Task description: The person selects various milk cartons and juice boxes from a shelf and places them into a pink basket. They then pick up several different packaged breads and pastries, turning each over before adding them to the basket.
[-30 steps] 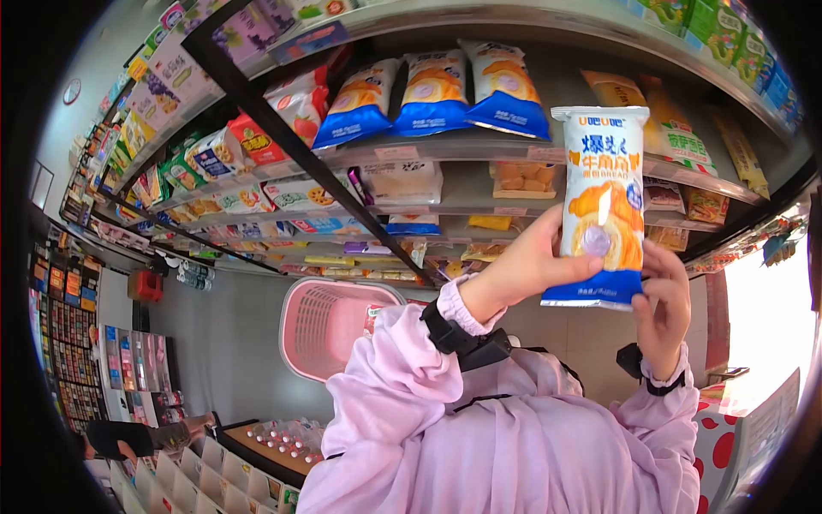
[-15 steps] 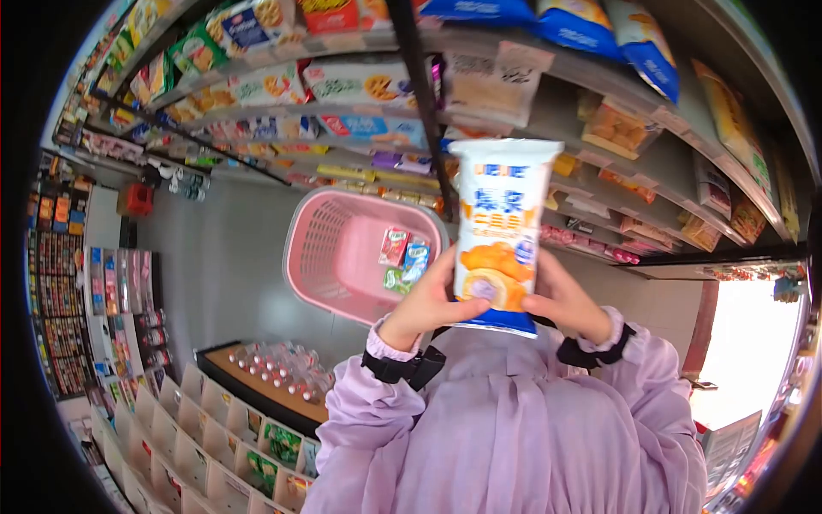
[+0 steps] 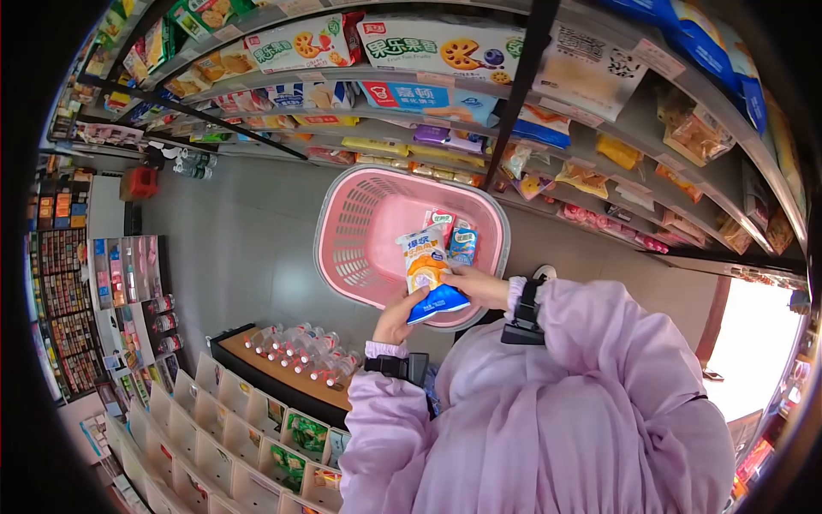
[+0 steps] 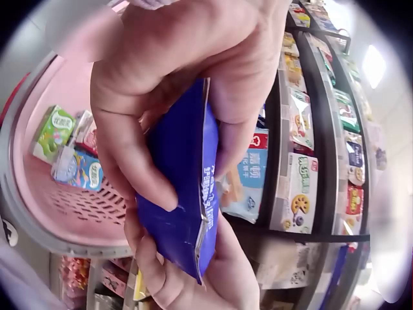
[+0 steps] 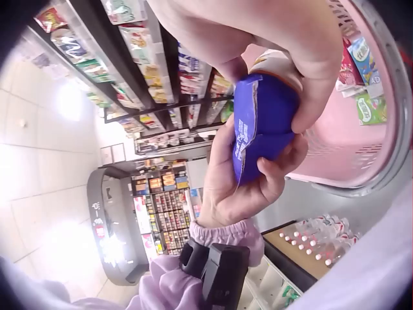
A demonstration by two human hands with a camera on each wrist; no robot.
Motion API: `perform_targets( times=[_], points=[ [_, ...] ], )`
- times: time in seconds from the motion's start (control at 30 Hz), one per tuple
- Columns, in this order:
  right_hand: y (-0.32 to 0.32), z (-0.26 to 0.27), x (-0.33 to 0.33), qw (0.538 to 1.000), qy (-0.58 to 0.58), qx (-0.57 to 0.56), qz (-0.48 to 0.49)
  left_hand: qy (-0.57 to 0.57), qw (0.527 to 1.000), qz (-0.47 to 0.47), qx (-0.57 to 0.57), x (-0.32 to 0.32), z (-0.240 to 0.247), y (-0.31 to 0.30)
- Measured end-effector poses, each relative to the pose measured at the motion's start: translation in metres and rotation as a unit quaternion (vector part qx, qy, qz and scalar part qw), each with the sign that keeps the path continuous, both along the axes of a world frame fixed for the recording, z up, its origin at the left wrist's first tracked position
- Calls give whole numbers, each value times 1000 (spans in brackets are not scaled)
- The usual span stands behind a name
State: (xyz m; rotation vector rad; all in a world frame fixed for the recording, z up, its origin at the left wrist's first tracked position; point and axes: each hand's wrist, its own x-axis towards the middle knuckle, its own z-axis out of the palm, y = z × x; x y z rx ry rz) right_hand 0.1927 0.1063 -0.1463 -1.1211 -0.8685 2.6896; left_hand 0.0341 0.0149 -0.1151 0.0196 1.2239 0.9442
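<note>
Both hands grip a white and blue bread packet (image 3: pixel 423 257) by its blue lower end, above the pink basket (image 3: pixel 342 248). My left hand (image 3: pixel 395 320) holds the left edge with its thumb on the front; my right hand (image 3: pixel 481 288) pinches the right side. Seen from the left wrist, fingers of both hands wrap the packet's puffed blue end (image 4: pixel 184 174). Inside the basket lie small drink cartons: a red one (image 3: pixel 438 220), a blue one (image 3: pixel 463 246) and a green one (image 4: pixel 53 133).
Shelves of packaged snacks (image 3: pixel 437 47) run along the far side and right. Bottles (image 3: pixel 304 349) stand on a brown-topped stand (image 3: pixel 248 353) at lower left, beside white compartments (image 3: pixel 231 445). Grey floor (image 3: pixel 240 240) stretches left of the basket.
The packet has moved from in front of the upper shelves down and left to over the basket. My right hand, beside its lower corner earlier, now grips it too. The view has tilted down.
</note>
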Motion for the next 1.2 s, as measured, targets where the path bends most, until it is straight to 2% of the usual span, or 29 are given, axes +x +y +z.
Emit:
perform_targets(
  times=[0.1,0.17,0.23,0.27,0.37,0.4,0.43,0.5,0.57,0.67,0.7,0.73,0.77,0.8,0.83,0.87,0.93,1.0,1.03,1.07,1.1,1.13,1.17,1.2],
  points=[
    [18,-16,-29,985,-112,107,83,44,999,-10,-9,-27,-28,19],
    [21,-41,-45,964,-158,206,57,89,996,-18,-23,-38,-47,32],
    [25,-65,-59,931,-205,300,40,66,997,-24,-14,-50,-69,42],
    [31,-77,-64,907,-253,319,105,55,998,-24,-9,-56,-79,45],
    [42,-71,-77,910,-238,305,147,13,999,-27,42,-77,-107,47],
    [37,-91,-85,907,-240,321,129,33,999,-32,23,-83,-110,48],
    [34,-99,-92,928,-191,311,71,35,998,-39,38,-90,-121,46],
    [37,-110,-101,907,-214,335,136,38,996,-52,67,-102,-139,48],
    [41,-112,-105,896,-229,344,163,65,993,-92,22,-111,-149,55],
    [46,-109,-103,913,-234,296,155,80,987,-128,49,-114,-175,63],
    [46,-107,-104,920,-237,273,152,128,974,-179,57,-116,-185,65],
    [38,-120,-107,909,-249,310,126,175,955,-231,63,-118,-192,65],
    [35,-133,-104,909,-244,296,161,221,931,-282,69,-120,-197,66],
    [39,-123,-102,909,-239,279,195,233,924,-302,34,-124,-207,64],
    [44,-106,-100,908,-232,263,228,261,907,-327,36,-121,-202,65],
    [54,-68,-93,929,-165,280,180,291,889,-351,40,-117,-191,69],
    [35,-95,-94,891,-178,322,264,380,839,-388,46,-105,-164,75],
    [16,-111,-92,853,-178,356,337,447,831,-323,68,-96,-166,66],
    [15,-99,-89,836,-171,370,367,480,824,-289,82,-90,-158,65],
    [13,-84,-82,850,-165,361,347,477,832,-275,66,-86,-148,65],
    [15,-59,-75,862,-159,354,325,535,805,-245,80,-84,-163,54],
    [13,-57,-69,860,-121,382,317,441,870,-201,89,-74,-135,60],
    [10,-60,-61,853,-87,413,307,465,854,-206,107,-74,-148,54],
    [6,-57,-51,848,-75,439,288,512,822,-216,123,-65,-135,51]
  ],
)
